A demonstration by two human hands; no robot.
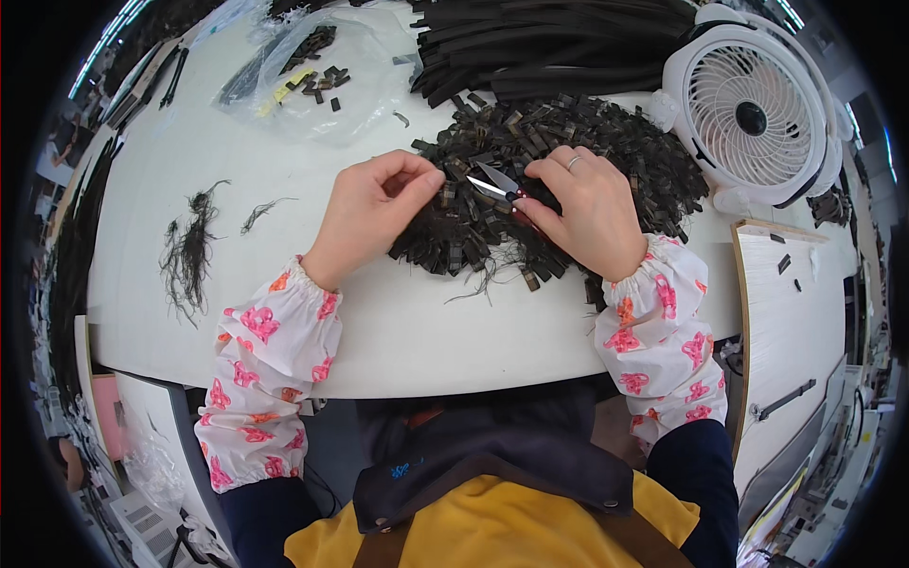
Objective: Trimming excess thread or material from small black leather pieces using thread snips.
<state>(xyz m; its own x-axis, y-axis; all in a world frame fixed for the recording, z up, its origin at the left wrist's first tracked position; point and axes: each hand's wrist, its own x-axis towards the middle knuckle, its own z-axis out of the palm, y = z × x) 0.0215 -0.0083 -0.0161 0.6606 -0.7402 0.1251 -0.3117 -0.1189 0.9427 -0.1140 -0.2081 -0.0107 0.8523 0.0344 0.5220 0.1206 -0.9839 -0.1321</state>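
Observation:
My right hand [600, 213], with a ring on one finger, is closed around a pair of small thread snips [496, 186]. Their pointed silver blades stand apart and aim left toward my other hand. My left hand [374, 210] is closed in a pinch at the left edge of a large heap of short black fabric tabs [653, 170]. What sits between its thumb and fingertips is too small to make out. Loose black threads [488, 279] trail from the heap's near edge. Both forearms wear white sleeve covers with pink and orange figures.
A white fan [751, 118] stands right of the heap, with long black strips [549, 43] behind it. Left lie tangled thread clippings [192, 248] and a clear plastic bag [355, 99] with several black pieces. A wooden-edged board [786, 312] is at right.

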